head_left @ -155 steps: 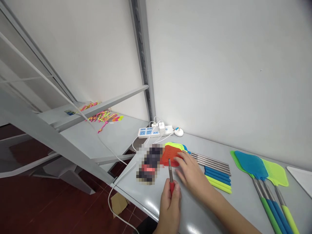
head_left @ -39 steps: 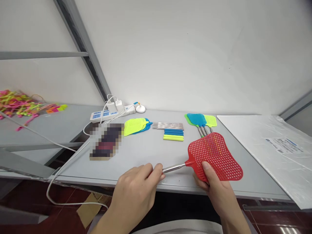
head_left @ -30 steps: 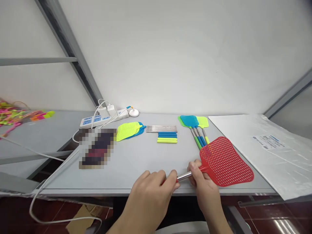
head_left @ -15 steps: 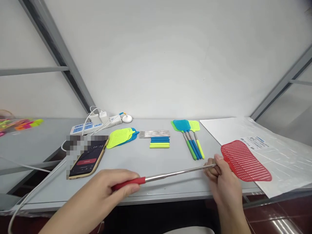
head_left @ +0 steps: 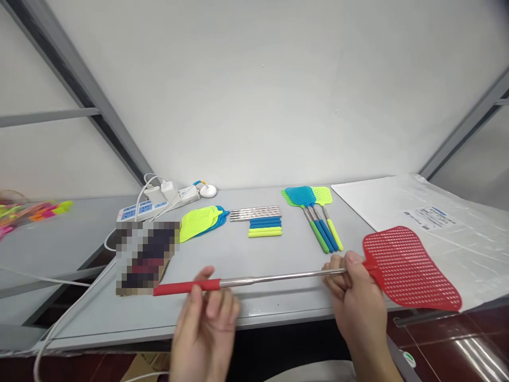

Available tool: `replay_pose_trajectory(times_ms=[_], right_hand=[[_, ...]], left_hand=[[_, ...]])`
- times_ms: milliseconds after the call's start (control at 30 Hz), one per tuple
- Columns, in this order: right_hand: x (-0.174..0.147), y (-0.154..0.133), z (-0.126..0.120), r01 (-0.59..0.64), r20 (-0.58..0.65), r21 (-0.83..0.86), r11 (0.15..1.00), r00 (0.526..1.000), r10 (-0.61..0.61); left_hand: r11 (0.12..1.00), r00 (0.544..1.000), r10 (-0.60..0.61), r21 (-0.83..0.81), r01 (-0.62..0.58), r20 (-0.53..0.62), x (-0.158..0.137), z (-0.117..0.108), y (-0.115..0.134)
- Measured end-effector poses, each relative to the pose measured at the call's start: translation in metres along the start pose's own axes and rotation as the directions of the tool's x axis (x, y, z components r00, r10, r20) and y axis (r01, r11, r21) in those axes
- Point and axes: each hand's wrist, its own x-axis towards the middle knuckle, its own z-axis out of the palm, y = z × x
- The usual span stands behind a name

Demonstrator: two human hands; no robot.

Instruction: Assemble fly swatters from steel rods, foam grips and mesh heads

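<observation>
A red fly swatter (head_left: 409, 268) spans the front of the table, its mesh head at the right and its metal rod drawn out. My right hand (head_left: 356, 297) is closed round the rod just below the head. At the other end, the red grip (head_left: 186, 287) lies across my left hand (head_left: 207, 323), which is palm up with thumb and fingers apart. The left thumb is at the grip's near edge, one finger shows beyond it, and the others curl loosely below the rod. Assembled swatters (head_left: 314, 217) in blue, green and yellow lie behind my right hand.
Loose swatter heads (head_left: 201, 223), metal rods (head_left: 255, 213) and blue and yellow grips (head_left: 265, 227) lie mid-table. A pixelated phone (head_left: 149, 257), a power strip (head_left: 159, 206) with cables and a white disc (head_left: 208, 191) are left. White packaging (head_left: 413, 207) covers the right side.
My left hand has loosened from the red grip and turned palm up beneath it. The swatter's grip end has shifted left, uncovering the whole grip. My right hand keeps its hold.
</observation>
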Motion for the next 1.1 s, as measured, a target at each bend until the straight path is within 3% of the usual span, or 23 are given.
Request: replay_pose_trajectory(times_ms=[133,267,400,467,533,633,933,1100], right_hand=[[-0.005,0.009,-0.001,-0.110,0.070,-0.012,0.994,0.991,0.111],[-0.015,0.017,-0.004,-0.071,0.140,-0.131,0.989,0.986,0.089],[-0.026,0.022,-0.005,-0.126,0.336,-0.299,0.946,0.914,0.228],[-0.026,0.020,-0.007,-0.070,0.392,-0.406,0.911,0.887,0.243],[-0.025,0.016,-0.010,0.002,0.412,-0.482,0.876,0.883,0.225],[-0.019,0.010,-0.016,0.019,0.411,-0.509,0.861,0.884,0.224],[-0.001,-0.012,-0.035,0.013,0.298,-0.401,0.916,0.947,0.117],[0.005,-0.019,-0.031,-0.025,0.214,-0.271,0.962,0.973,0.086]], left_hand=[[0.999,0.995,-0.014,-0.041,0.018,0.097,-0.020,0.026,-0.043],[0.995,0.995,-0.068,0.079,0.062,0.079,-0.037,0.033,-0.070],[0.988,0.987,-0.127,0.096,0.117,0.099,-0.042,0.033,-0.080],[0.992,0.991,-0.081,0.108,0.069,0.106,-0.040,0.031,-0.078],[0.992,0.993,-0.040,0.126,0.025,0.112,-0.037,0.029,-0.072],[0.993,0.997,-0.012,0.120,0.003,0.074,-0.035,0.028,-0.058],[0.972,0.987,0.156,0.182,-0.146,-0.041,-0.019,0.007,-0.002],[0.964,0.983,0.182,0.199,-0.179,0.002,-0.019,0.009,-0.006]])
